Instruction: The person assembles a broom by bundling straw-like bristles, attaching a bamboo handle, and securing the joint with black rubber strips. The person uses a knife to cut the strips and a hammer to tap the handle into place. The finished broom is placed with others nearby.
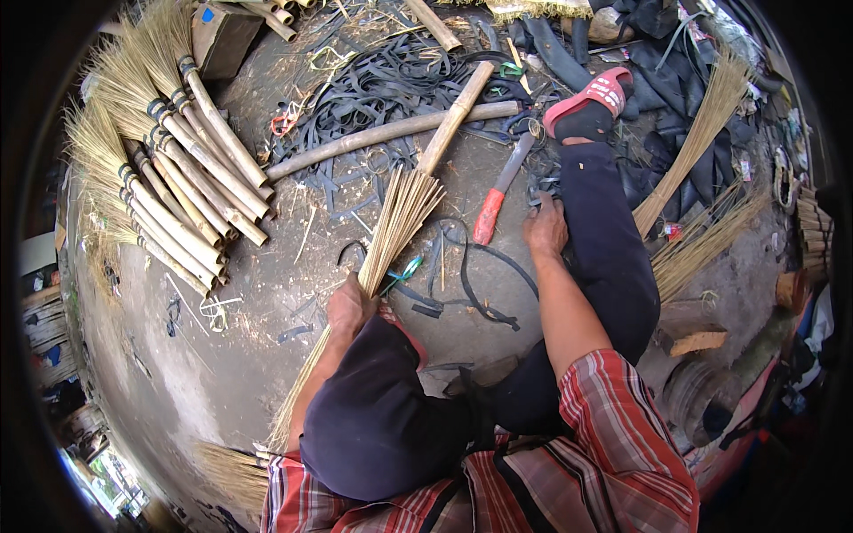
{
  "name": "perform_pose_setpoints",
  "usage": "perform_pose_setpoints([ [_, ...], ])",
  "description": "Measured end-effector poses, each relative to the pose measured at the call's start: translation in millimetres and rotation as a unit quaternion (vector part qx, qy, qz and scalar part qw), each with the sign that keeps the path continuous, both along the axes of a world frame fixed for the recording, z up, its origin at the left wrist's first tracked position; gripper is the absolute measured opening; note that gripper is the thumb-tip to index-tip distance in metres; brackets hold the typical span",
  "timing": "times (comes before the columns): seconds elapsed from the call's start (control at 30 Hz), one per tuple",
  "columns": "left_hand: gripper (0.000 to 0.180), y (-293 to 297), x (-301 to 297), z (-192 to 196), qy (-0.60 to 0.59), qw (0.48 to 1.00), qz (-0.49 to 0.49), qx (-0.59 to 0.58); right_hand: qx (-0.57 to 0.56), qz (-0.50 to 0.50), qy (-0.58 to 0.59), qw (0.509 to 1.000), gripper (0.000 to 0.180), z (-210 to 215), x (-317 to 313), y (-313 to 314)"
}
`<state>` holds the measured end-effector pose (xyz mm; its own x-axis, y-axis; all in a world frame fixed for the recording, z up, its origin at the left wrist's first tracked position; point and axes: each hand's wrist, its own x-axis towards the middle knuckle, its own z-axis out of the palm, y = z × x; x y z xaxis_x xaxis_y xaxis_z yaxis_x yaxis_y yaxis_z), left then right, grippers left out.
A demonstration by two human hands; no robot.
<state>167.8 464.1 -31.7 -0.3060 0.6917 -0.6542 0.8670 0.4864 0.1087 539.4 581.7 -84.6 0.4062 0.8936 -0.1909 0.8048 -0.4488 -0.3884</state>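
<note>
One straw bundle [400, 218] in work, lying diagonally on the person's left side: stiff ends toward mid-floor [258, 306], wispy tail running down past the bent left knee [378, 391]. Left hand [349, 306] is wrapped around it partway along, fingers curled on the stalks. Right hand [545, 226] is down beside the right shin, fingertips at some dark rubber scrap [542, 185]; small and partly hidden there, so can't tell whether they pinch it or just rest by it. Knife [504, 186] with red handle lies just left of that hand, blade pointing away from the person. Bamboo stick [456, 120] has its near end at the bundle's stiff ends and crosses over a long curved pole [391, 131]. Beyond the pole: tangled heap of black rubber strips [382, 84]. Few loose strips [427, 310] between the hands. Far left: batch of brooms [191, 151], bamboo handles, black bindings, bristles outward. Right of the right leg: loose straw sheaf [697, 142] over dark rubber sheets [657, 84], second sheaf [711, 240] near it, wooden block [695, 338] below that.
</note>
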Motion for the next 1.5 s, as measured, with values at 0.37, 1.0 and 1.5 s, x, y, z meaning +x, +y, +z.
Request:
perform_pose_setpoints([
  [0.37,0.062,-3,-7,-3,-0.010,1.000,-0.015,0.007,0.021,0.039,-0.035,0.998,0.018,-15,12,-2],
  [1.0,0.046,-8,-6,-8,-0.018,1.000,0.023,0.011,-0.216,0.226,0.422,0.851,0.030,61,-243,-80],
  [1.5,0.054,-1,-17,4,-0.068,0.998,-0.007,0.008,-0.153,0.331,0.345,0.865,0.035,46,-238,-83],
])
